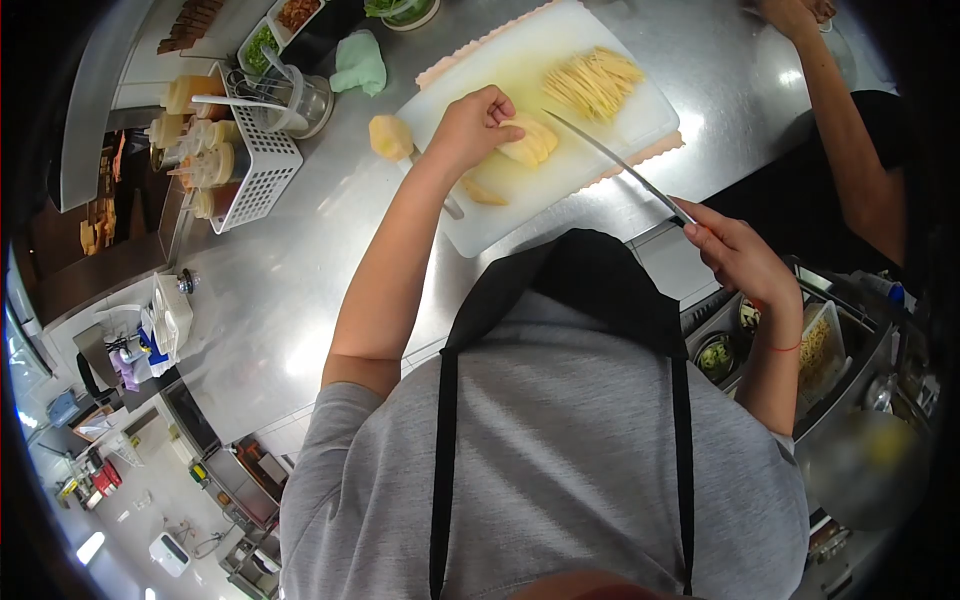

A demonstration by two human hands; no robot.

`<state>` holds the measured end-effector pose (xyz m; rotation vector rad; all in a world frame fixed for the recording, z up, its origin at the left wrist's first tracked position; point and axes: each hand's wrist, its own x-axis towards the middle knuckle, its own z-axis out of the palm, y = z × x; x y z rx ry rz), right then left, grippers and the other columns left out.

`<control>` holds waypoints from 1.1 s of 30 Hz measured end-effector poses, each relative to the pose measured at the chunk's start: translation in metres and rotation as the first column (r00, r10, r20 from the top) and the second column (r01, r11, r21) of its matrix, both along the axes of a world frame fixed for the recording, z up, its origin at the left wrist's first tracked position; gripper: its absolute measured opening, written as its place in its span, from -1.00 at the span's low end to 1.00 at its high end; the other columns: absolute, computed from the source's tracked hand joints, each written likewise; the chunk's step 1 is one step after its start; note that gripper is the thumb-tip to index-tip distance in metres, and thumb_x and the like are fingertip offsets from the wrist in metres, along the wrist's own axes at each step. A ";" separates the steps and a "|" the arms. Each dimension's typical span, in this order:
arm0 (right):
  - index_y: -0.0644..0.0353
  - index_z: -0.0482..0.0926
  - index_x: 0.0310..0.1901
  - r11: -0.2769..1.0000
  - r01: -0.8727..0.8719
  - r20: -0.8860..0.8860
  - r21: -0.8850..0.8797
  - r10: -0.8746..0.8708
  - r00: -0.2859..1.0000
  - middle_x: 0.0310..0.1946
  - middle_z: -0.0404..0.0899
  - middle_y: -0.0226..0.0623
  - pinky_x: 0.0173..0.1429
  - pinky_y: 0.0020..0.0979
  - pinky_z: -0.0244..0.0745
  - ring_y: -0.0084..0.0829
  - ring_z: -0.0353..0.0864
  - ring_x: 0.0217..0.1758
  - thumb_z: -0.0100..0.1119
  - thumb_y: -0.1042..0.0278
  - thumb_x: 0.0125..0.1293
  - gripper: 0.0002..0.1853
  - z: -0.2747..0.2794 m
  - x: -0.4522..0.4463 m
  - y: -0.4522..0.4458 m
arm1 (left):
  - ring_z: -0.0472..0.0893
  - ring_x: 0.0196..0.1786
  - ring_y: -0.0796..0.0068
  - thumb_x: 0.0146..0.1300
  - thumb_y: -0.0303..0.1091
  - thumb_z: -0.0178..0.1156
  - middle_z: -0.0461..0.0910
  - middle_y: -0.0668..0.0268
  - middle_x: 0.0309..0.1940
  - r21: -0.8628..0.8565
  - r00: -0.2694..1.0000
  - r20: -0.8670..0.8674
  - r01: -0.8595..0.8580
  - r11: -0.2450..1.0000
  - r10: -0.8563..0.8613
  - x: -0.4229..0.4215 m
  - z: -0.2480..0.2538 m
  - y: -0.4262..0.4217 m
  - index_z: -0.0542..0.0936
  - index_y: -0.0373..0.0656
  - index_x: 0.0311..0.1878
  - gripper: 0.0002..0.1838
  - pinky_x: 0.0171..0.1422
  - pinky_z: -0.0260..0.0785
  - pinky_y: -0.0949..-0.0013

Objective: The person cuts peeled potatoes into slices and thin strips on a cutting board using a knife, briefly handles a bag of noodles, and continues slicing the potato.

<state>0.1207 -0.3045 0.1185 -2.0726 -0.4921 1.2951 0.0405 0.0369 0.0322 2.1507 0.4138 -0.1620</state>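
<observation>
My left hand (482, 125) has its fingers curled on a stack of pale yellow potato slices (530, 146), which lie fanned on the white cutting board (540, 195). In my right hand (735, 250) is the handle of a long knife (620, 162). Its tip points at the board, just right of the slices and apart from them. A pile of thin potato strips (594, 83) lies farther back on the board. A potato offcut (484, 192) is in front of the slices. Left of my wrist sits a peeled potato (389, 137). A pale handle (452, 208) shows partly beneath my forearm.
A white perforated basket (262, 180) with several sauce bottles (215, 165) stands left, beside a clear jug (305, 108). A green cloth (358, 64) lies behind. Another person's arm (850, 140) reaches in at the right. Food containers (815, 345) sit at my lower right.
</observation>
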 end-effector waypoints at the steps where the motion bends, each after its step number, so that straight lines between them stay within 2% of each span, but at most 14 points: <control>1: -0.01 0.38 0.33 1.000 0.002 0.006 -0.002 -0.002 1.000 -0.74 0.11 -0.54 -0.61 -0.52 0.09 -0.70 0.08 -0.72 -0.02 0.05 0.46 -0.53 0.000 0.000 0.000 | 0.36 -0.39 0.68 0.05 -0.39 0.43 0.43 0.48 -0.40 -0.001 1.000 0.001 -0.001 1.000 0.001 0.000 -0.001 0.000 0.51 -0.20 -0.24 -0.71 -0.24 0.33 0.57; 7: -0.02 0.39 0.33 1.000 -0.007 -0.014 -0.012 0.007 1.000 -0.74 0.14 -0.53 -0.61 -0.53 0.10 -0.70 0.10 -0.72 -0.01 0.03 0.46 -0.53 0.000 -0.001 0.002 | 0.37 -0.38 0.69 0.07 -0.40 0.42 0.44 0.48 -0.39 0.041 0.999 -0.022 -0.031 0.999 0.032 0.001 0.001 -0.003 0.53 -0.20 -0.22 -0.73 -0.23 0.33 0.58; 9: -0.02 0.39 0.33 1.000 0.006 -0.023 -0.009 -0.006 1.000 -0.73 0.14 -0.53 -0.61 -0.53 0.09 -0.70 0.10 -0.71 -0.01 0.03 0.46 -0.53 -0.001 -0.002 0.003 | 0.38 -0.37 0.69 0.07 -0.41 0.41 0.45 0.48 -0.40 0.197 0.999 0.044 -0.017 0.980 0.009 -0.001 0.001 -0.006 0.56 -0.21 -0.19 -0.73 -0.20 0.35 0.57; 10: -0.03 0.39 0.33 1.000 0.021 -0.032 -0.008 -0.021 0.999 -0.73 0.15 -0.53 -0.61 -0.53 0.09 -0.70 0.10 -0.71 -0.01 0.03 0.45 -0.53 -0.001 -0.002 0.003 | 0.38 -0.37 0.69 0.07 -0.41 0.41 0.45 0.48 -0.40 0.197 0.999 0.045 -0.017 0.980 0.008 -0.002 0.002 -0.006 0.56 -0.21 -0.19 -0.73 -0.20 0.35 0.57; 12: -0.03 0.39 0.32 1.000 0.025 -0.029 -0.015 -0.026 0.999 -0.73 0.14 -0.52 -0.61 -0.53 0.10 -0.69 0.11 -0.71 -0.01 0.03 0.45 -0.52 -0.001 -0.001 0.002 | 0.50 -0.32 0.55 0.03 -0.43 0.41 0.55 0.35 -0.38 0.031 0.995 0.077 -0.066 0.997 0.064 -0.003 0.005 -0.008 0.58 -0.24 -0.19 -0.72 -0.13 0.42 0.49; 15: -0.03 0.39 0.32 1.000 0.024 -0.019 -0.019 -0.024 1.000 -0.72 0.14 -0.52 -0.61 -0.52 0.10 -0.69 0.11 -0.71 -0.01 0.02 0.45 -0.52 -0.003 0.000 0.000 | 0.49 -0.33 0.58 0.05 -0.44 0.41 0.54 0.37 -0.38 -0.062 0.997 0.067 -0.045 0.997 0.049 -0.002 0.012 -0.006 0.58 -0.24 -0.19 -0.73 -0.15 0.41 0.50; 16: -0.03 0.39 0.32 1.000 0.014 -0.009 -0.016 -0.015 1.000 -0.72 0.14 -0.52 -0.61 -0.52 0.11 -0.69 0.11 -0.72 -0.01 0.01 0.45 -0.52 -0.003 0.000 0.000 | 0.49 -0.33 0.58 0.05 -0.44 0.41 0.54 0.37 -0.38 -0.062 0.996 0.067 -0.047 0.997 0.051 -0.003 0.011 -0.004 0.58 -0.24 -0.19 -0.73 -0.15 0.41 0.50; 18: -0.03 0.39 0.33 1.000 0.008 -0.013 -0.016 -0.008 1.000 -0.72 0.14 -0.52 -0.61 -0.52 0.11 -0.69 0.11 -0.71 0.00 0.01 0.45 -0.52 -0.001 0.001 0.002 | 0.39 -0.35 0.69 0.09 -0.43 0.39 0.47 0.50 -0.40 -0.073 0.997 0.034 -0.060 0.996 0.063 -0.001 0.008 0.001 0.59 -0.22 -0.20 -0.78 -0.18 0.36 0.59; 22: -0.04 0.38 0.33 1.000 -0.002 -0.023 -0.002 0.002 1.000 -0.71 0.16 -0.52 -0.61 -0.52 0.12 -0.70 0.13 -0.71 0.02 0.03 0.44 -0.51 -0.002 0.002 0.003 | 0.38 -0.36 0.69 0.09 -0.42 0.40 0.48 0.50 -0.41 -0.005 0.997 0.002 -0.080 0.997 0.080 -0.001 -0.002 0.005 0.59 -0.21 -0.21 -0.77 -0.20 0.35 0.59; 25: -0.03 0.35 0.35 1.000 -0.009 -0.026 0.008 0.009 1.000 -0.71 0.18 -0.51 -0.61 -0.53 0.15 -0.69 0.16 -0.71 0.04 0.04 0.43 -0.49 0.003 -0.001 0.009 | 0.38 -0.38 0.68 0.05 -0.39 0.42 0.47 0.49 -0.44 0.074 0.995 0.058 -0.085 0.994 0.081 0.000 -0.005 0.002 0.58 -0.20 -0.20 -0.73 -0.22 0.36 0.56; 29: 0.02 0.34 0.34 0.993 -0.040 0.084 0.110 0.031 0.996 -0.71 0.19 -0.50 -0.61 -0.53 0.17 -0.68 0.18 -0.72 0.04 0.07 0.43 -0.50 -0.002 -0.008 0.021 | 0.40 -0.38 0.62 -0.01 -0.36 0.47 0.46 0.40 -0.31 0.155 0.984 0.145 -0.127 0.980 0.104 -0.006 -0.001 -0.006 0.56 -0.21 -0.14 -0.63 -0.21 0.39 0.53; 30: 0.05 0.34 0.32 0.994 -0.032 0.038 0.101 0.029 0.999 -0.72 0.20 -0.50 -0.61 -0.53 0.17 -0.68 0.19 -0.73 0.04 0.09 0.43 -0.51 -0.001 -0.007 0.026 | 0.42 -0.37 0.60 -0.03 -0.35 0.47 0.46 0.36 -0.24 0.174 0.971 0.198 -0.173 0.970 0.137 -0.008 0.000 -0.008 0.55 -0.21 -0.12 -0.59 -0.20 0.40 0.51; 31: 0.08 0.35 0.30 0.995 -0.025 -0.010 0.092 0.026 1.000 -0.72 0.21 -0.50 -0.62 -0.53 0.17 -0.67 0.19 -0.74 0.04 0.11 0.44 -0.53 0.000 -0.006 0.030 | 0.42 -0.37 0.60 -0.03 -0.35 0.47 0.46 0.36 -0.24 0.174 0.970 0.200 -0.175 0.969 0.140 -0.010 0.002 -0.009 0.55 -0.21 -0.12 -0.59 -0.20 0.40 0.51; 33: 0.09 0.36 0.28 0.996 -0.036 -0.035 0.083 0.039 0.999 -0.72 0.21 -0.51 -0.62 -0.54 0.17 -0.68 0.19 -0.74 0.04 0.12 0.44 -0.55 -0.002 -0.007 0.034 | 0.43 -0.32 0.56 -0.04 -0.37 0.48 0.42 0.31 -0.11 0.153 0.966 0.207 -0.187 0.970 0.153 -0.014 0.002 -0.009 0.53 -0.21 -0.07 -0.55 -0.17 0.42 0.48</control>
